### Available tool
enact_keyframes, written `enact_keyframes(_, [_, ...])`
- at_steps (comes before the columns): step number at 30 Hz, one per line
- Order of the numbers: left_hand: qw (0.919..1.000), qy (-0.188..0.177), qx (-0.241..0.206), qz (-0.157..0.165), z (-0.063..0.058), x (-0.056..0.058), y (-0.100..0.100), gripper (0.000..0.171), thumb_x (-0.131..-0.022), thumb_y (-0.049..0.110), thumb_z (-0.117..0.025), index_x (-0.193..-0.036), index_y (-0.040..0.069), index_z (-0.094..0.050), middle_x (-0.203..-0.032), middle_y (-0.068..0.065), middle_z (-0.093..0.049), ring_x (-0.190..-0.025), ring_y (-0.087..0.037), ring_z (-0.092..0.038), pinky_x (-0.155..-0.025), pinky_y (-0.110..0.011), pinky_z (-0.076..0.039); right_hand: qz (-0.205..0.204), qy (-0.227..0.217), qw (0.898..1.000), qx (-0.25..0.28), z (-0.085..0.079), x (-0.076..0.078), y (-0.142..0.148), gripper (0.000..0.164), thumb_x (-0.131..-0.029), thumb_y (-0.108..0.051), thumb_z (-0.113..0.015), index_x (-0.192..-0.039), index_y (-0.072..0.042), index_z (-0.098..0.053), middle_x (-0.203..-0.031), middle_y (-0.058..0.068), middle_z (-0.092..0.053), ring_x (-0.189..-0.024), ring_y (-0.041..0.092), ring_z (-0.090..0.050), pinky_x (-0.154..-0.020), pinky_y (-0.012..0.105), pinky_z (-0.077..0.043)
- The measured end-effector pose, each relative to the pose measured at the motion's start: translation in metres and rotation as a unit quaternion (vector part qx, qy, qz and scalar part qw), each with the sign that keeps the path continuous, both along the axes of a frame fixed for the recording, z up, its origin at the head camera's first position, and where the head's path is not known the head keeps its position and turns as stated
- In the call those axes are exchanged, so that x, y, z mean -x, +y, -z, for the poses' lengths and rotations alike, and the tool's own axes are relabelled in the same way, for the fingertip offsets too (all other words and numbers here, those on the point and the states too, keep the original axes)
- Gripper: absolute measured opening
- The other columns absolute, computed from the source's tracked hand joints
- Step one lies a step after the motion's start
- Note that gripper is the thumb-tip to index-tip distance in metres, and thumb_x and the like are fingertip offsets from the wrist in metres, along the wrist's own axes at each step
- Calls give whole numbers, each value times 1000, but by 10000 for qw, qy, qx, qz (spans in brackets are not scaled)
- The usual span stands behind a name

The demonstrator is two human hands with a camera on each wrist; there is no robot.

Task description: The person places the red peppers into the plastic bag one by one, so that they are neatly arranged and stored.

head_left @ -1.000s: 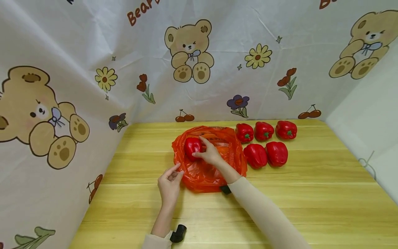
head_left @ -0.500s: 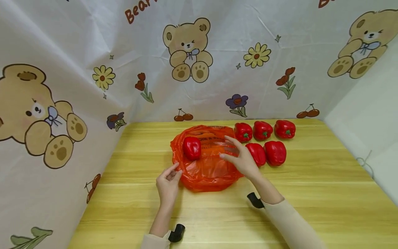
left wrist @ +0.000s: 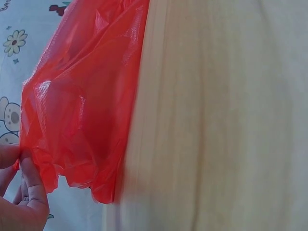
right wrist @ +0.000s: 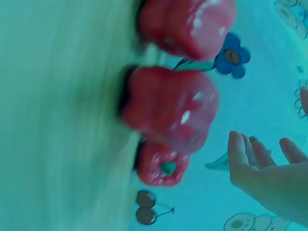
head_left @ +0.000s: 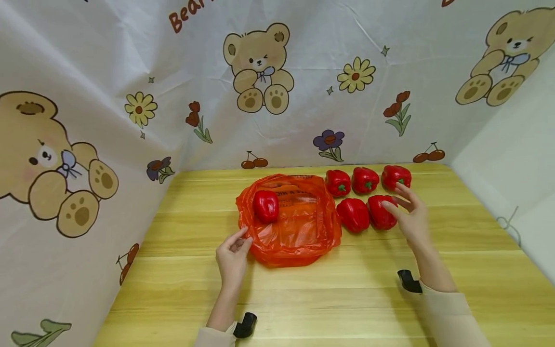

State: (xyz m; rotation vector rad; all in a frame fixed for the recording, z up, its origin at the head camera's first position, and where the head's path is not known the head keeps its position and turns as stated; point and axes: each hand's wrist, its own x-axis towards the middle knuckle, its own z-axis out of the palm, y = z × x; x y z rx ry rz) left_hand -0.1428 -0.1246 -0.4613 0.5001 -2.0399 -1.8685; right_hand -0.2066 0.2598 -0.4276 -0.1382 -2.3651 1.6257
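Note:
An orange-red plastic bag [head_left: 299, 236] lies spread on the table with its mouth facing up. One red bell pepper [head_left: 266, 206] sits inside it, toward the left. My left hand [head_left: 233, 258] pinches the bag's left rim between thumb and finger, as the left wrist view shows on the bag's edge [left wrist: 72, 120]. Over at the right, my right hand [head_left: 414, 221] hovers beside the front-right bell pepper [head_left: 380, 213], its fingers spread and nothing held. In the right wrist view, the hand [right wrist: 274, 183] is apart from the peppers.
Right of the bag stand another front bell pepper [head_left: 353, 215] and a back row of bell peppers [head_left: 338, 183] with green stems showing. A bear-print cloth [head_left: 260, 135] hangs behind the wooden table [head_left: 312, 303]. A pale cord [head_left: 511, 226] is at the far right.
My right hand has let go of the bell pepper in the bag and moved right, out over the loose peppers. My left hand stays at the bag's rim.

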Motion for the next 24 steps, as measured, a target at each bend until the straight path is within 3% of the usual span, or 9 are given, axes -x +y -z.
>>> enact_keyframes(3, [10000, 35, -18, 2, 1, 0, 0, 30, -85, -4, -71, -114, 2, -72, -103, -18, -68, -78, -4, -59, -68, -10, -51, 285, -316, 9989, -183, 7, 0, 15, 63, -94, -27, -65, -151, -20, -39, -146, 14, -42, -129, 34, -47, -76, 3, -44])
enact_keyframes(7, [10000, 83, -19, 2, 1, 0, 0, 29, -85, -5, -71, -114, 0, -72, -105, -21, -68, -77, -4, -59, -68, -10, -51, 254, -624, 9975, -230, 16, 1, 26, 67, -95, -30, -64, -153, -14, -35, -151, 24, -35, -133, 46, -41, -73, 2, -43])
enact_keyframes(15, [10000, -47, -16, 9, 2, 0, 0, 30, -86, -3, -70, -115, 2, -72, -104, -17, -68, -77, -4, -59, -69, -10, -52, -502, -1369, 9890, 250, 26, 4, 36, 81, -95, -34, -63, -158, -15, -16, -158, 29, -14, -138, 51, -30, -72, 9, -49])
enact_keyframes(24, [10000, -10, 17, -6, 2, 1, 0, 30, -85, -4, -70, -114, 2, -73, -104, -17, -67, -77, -4, -60, -68, -11, -52, -1021, -1695, 9797, 329, 36, 12, 37, 91, -93, -27, -66, -158, -13, -4, -156, 33, -8, -134, 53, -25, -75, 17, -53])
